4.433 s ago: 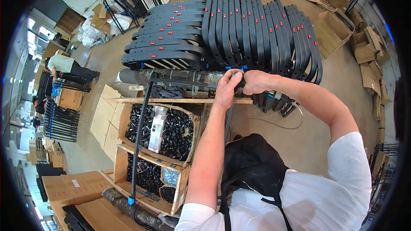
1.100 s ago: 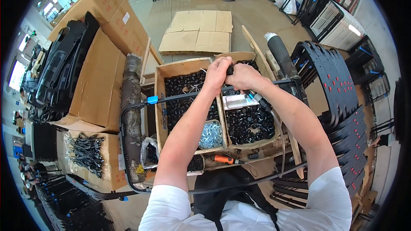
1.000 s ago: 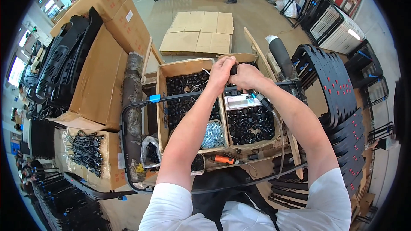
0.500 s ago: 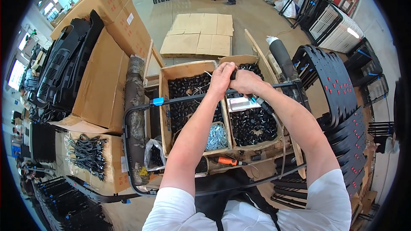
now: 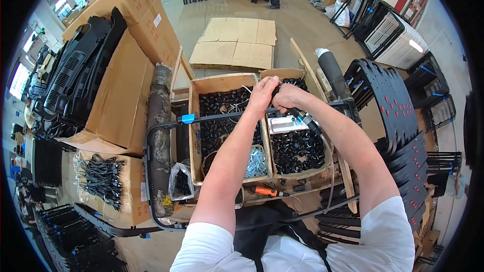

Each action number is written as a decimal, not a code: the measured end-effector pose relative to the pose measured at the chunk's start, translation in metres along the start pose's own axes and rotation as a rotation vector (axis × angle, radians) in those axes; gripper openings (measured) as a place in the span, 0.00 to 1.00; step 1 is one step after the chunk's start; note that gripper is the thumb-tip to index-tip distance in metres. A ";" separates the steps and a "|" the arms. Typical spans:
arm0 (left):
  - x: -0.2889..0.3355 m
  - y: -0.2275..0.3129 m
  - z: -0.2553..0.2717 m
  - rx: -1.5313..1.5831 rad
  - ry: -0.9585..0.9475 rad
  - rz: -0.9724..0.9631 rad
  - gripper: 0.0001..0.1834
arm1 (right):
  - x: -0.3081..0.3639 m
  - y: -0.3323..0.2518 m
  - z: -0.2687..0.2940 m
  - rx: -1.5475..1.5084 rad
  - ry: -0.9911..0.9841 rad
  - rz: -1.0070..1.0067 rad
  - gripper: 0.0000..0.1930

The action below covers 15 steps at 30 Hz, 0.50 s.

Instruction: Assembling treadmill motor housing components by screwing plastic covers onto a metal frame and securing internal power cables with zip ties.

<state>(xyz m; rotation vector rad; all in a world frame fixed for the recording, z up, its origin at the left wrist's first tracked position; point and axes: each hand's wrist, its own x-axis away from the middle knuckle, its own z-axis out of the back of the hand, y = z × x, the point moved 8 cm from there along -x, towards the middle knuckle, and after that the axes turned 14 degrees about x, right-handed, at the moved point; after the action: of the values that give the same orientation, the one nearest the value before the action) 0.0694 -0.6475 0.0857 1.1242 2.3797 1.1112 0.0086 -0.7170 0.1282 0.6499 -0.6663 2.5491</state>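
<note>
A black tubular frame (image 5: 217,117) with rounded corners lies across two wooden bins in front of me. My left hand (image 5: 262,95) is closed at its far bar, fingers bent around something small and dark that I cannot make out. Touching close beside it, my right hand (image 5: 291,95) wraps around a dark air screwdriver (image 5: 306,120), whose hose trails down towards me. Both hands cover the tool's tip. Blue tape (image 5: 187,118) marks the bar on the left. Beneath the tool, a white phone-like slab (image 5: 285,125) rests on black plastic caps (image 5: 297,152).
Silvery screws (image 5: 256,163) fill a small compartment of the left bin (image 5: 195,136). An orange-handled tool (image 5: 266,191) lies on the near ledge. Cartons (image 5: 121,90) with black panels stand left, coiled cables (image 5: 102,180) below them. Curved black panels (image 5: 385,100) are stacked at right.
Both hands stay together at the far bar. The right hand has turned slightly, and more of the screwdriver shows below it. The whole view has shifted a little.
</note>
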 end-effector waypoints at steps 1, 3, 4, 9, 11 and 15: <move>-0.001 0.003 0.000 0.001 -0.001 -0.007 0.17 | 0.001 0.000 0.002 -0.021 0.014 -0.013 0.10; -0.002 0.006 -0.006 -0.003 -0.049 -0.014 0.17 | 0.002 0.003 0.005 -0.038 0.039 -0.026 0.10; -0.003 0.007 -0.008 -0.002 -0.057 -0.022 0.17 | 0.003 0.005 0.006 -0.050 0.046 -0.032 0.10; 0.008 0.014 -0.007 -0.011 -0.074 -0.017 0.18 | 0.016 -0.004 -0.001 -0.017 0.024 -0.060 0.09; 0.014 0.015 -0.017 -0.032 -0.067 -0.010 0.15 | 0.025 0.003 0.001 0.032 0.052 -0.079 0.09; 0.038 0.034 -0.044 -0.039 -0.148 -0.100 0.14 | 0.089 -0.019 0.022 0.154 0.204 -0.093 0.15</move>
<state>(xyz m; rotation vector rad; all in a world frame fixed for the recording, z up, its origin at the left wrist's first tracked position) 0.0394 -0.6280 0.1428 1.0245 2.2639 1.0007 -0.0463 -0.6894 0.1993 0.4491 -0.3648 2.5519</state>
